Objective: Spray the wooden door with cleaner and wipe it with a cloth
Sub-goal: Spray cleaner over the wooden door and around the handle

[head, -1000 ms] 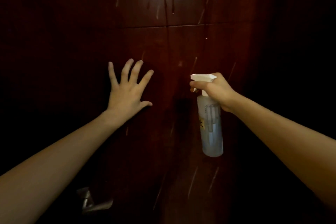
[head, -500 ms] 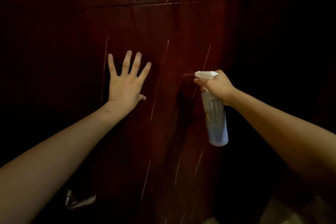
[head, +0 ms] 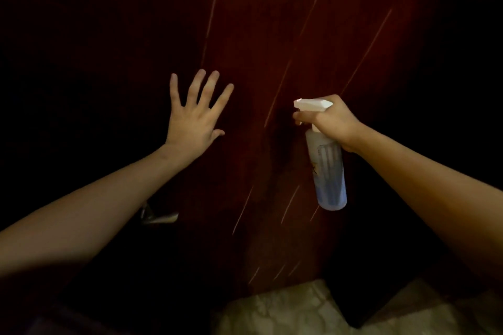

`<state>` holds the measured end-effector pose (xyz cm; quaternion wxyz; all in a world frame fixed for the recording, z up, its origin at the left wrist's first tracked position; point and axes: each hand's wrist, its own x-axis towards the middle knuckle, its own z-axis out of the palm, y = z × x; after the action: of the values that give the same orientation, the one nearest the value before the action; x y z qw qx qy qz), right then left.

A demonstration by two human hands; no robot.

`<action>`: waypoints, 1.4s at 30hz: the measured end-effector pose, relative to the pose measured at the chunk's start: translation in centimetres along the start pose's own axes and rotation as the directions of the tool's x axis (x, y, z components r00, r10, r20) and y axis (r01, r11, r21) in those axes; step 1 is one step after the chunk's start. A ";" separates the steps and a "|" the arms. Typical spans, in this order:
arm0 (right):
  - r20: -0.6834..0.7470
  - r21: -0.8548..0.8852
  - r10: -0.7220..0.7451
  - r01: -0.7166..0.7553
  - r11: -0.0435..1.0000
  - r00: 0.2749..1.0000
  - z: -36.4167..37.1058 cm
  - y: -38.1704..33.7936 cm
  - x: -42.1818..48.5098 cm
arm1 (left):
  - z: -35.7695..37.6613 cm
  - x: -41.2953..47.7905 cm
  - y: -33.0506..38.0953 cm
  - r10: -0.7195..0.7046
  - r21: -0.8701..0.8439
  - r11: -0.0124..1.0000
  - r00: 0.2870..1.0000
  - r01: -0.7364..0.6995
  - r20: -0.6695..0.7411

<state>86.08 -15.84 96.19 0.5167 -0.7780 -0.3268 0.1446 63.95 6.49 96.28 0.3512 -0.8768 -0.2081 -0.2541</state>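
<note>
A dark red-brown wooden door (head: 272, 43) fills the view, with thin pale streaks of liquid running down it. My left hand (head: 194, 117) lies flat on the door, fingers spread, holding nothing. My right hand (head: 330, 121) grips the white trigger head of a clear spray bottle (head: 328, 171). The bottle hangs below my fist, nozzle pointing left at the door, forefinger on the trigger. No cloth is in view.
A metal door handle (head: 159, 216) shows under my left forearm at the lower left. A pale mottled floor (head: 288, 310) appears at the bottom of the view. The left and right sides are very dark.
The view has tilted downward: the door's panel line left the top and the floor came in at the bottom. Both hands kept their pose on the door and bottle.
</note>
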 end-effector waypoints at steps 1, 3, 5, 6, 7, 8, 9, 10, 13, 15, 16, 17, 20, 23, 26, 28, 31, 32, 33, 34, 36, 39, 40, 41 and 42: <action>0.034 -0.004 -0.003 0.003 1.000 0.999 1.6 0.3 -0.1 | 0.5 -1.1 -0.5 -0.007 0.004 1.000 1.000 0.007 0.012; 0.078 -0.013 0.004 -0.003 1.000 0.997 4.7 0.6 -0.5 | 1.7 -3.1 -1.3 -0.042 -0.013 0.999 0.998 0.043 0.050; 0.133 -0.015 0.026 -0.024 1.000 0.991 7.9 1.2 -1.5 | 2.7 -4.9 -1.9 -0.091 -0.034 0.995 0.989 0.095 0.117; 0.150 -0.012 0.055 -0.054 0.998 0.987 9.5 1.8 -2.0 | 3.2 -5.7 -2.0 -0.106 -0.044 0.993 0.984 0.113 0.146; 0.161 -0.015 0.081 -0.080 0.997 0.984 10.9 2.5 -2.3 | 3.6 -6.2 -1.9 -0.112 -0.055 0.991 0.980 0.122 0.162; 0.177 -0.027 0.101 -0.098 0.995 0.979 12.2 3.4 -2.5 | 4.1 -6.7 -1.8 -0.117 -0.064 0.989 0.978 0.130 0.174; 0.199 -0.047 0.106 -0.098 0.994 0.974 13.4 4.1 -2.7 | 4.5 -6.8 -1.8 -0.120 -0.071 0.988 0.976 0.135 0.184; 0.216 -0.065 0.103 -0.091 0.994 0.971 14.4 4.7 -2.9 | 4.8 -6.8 -1.7 -0.120 -0.069 0.988 0.974 0.136 0.193; 0.236 -0.115 0.125 -0.101 0.988 0.964 16.2 6.1 -3.3 | 5.6 -6.9 -1.3 -0.121 -0.040 0.990 0.971 0.132 0.208; 0.235 -0.151 0.132 -0.098 0.984 0.963 16.8 6.6 -3.5 | 6.1 -6.9 -1.2 -0.122 -0.035 0.991 0.970 0.132 0.210; 0.229 -0.158 0.150 -0.116 0.981 0.962 16.9 7.0 -3.4 | 6.2 -6.8 -1.1 -0.129 -0.049 0.989 0.970 0.142 0.208; 0.228 -0.160 0.171 -0.136 0.978 0.958 16.7 7.3 -3.4 | 6.2 -6.8 -0.9 -0.145 -0.071 0.984 0.968 0.162 0.203; 0.209 -0.105 0.250 -0.232 0.967 0.946 15.1 9.5 -3.5 | 6.0 -7.0 1.5 -0.183 -0.151 0.966 0.966 0.212 0.183; 0.084 0.004 0.319 -0.320 0.947 0.944 12.0 12.9 -3.8 | 7.0 -7.1 5.1 -0.089 -0.224 0.966 0.981 0.128 0.174; -0.011 0.100 0.328 -0.325 0.940 0.945 9.7 14.3 -4.5 | 7.9 -7.9 7.2 -0.001 -0.204 0.978 0.982 0.041 0.190; -0.038 0.130 0.349 -0.342 0.931 0.936 7.4 16.0 -5.4 | 8.5 -7.9 10.4 0.079 -0.213 0.976 0.972 -0.031 0.220; -0.080 0.120 0.387 -0.377 0.919 0.919 4.6 19.1 -6.4 | 8.7 -7.7 14.9 0.148 -0.219 0.972 0.953 -0.091 0.263; -0.082 0.119 0.391 -0.380 0.917 0.917 3.7 20.0 -6.3 | 8.9 -7.3 16.1 0.158 -0.217 0.971 0.953 -0.102 0.257; -0.092 0.106 0.385 -0.376 0.921 0.918 2.9 20.7 -6.1 | 9.1 -6.8 17.3 0.162 -0.215 0.971 0.952 -0.107 0.259; -0.097 0.088 0.371 -0.363 0.927 0.924 3.1 20.8 -6.1 | 9.2 -6.8 17.4 0.162 -0.212 0.971 0.951 -0.107 0.263; -0.107 0.065 0.368 -0.362 0.930 0.924 1.8 22.5 -5.6 | 9.2 -5.8 19.9 0.180 -0.209 0.970 0.939 -0.120 0.294; -0.056 0.033 0.395 -0.393 0.919 0.917 0.5 24.8 -4.9 | 9.5 -4.8 22.7 0.148 -0.228 0.970 0.941 -0.079 0.303; -0.027 0.019 0.407 -0.406 0.914 0.913 0.3 25.5 -4.6 | 9.8 -4.7 23.1 0.122 -0.233 0.971 0.946 -0.051 0.301; 0.007 -0.007 0.404 -0.404 0.915 0.915 0.2 25.9 -4.4 | 10.0 -4.8 23.5 0.101 -0.235 0.972 0.949 -0.030 0.298; 0.029 -0.023 0.395 -0.395 0.919 0.918 0.2 26.4 -4.2 | 10.3 -4.9 23.6 0.090 -0.235 0.972 0.952 -0.020 0.291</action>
<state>92.33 -25.16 71.87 0.4650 -0.8297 -0.1730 0.2560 75.99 -2.75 74.95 0.2190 -0.9453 -0.2035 -0.1304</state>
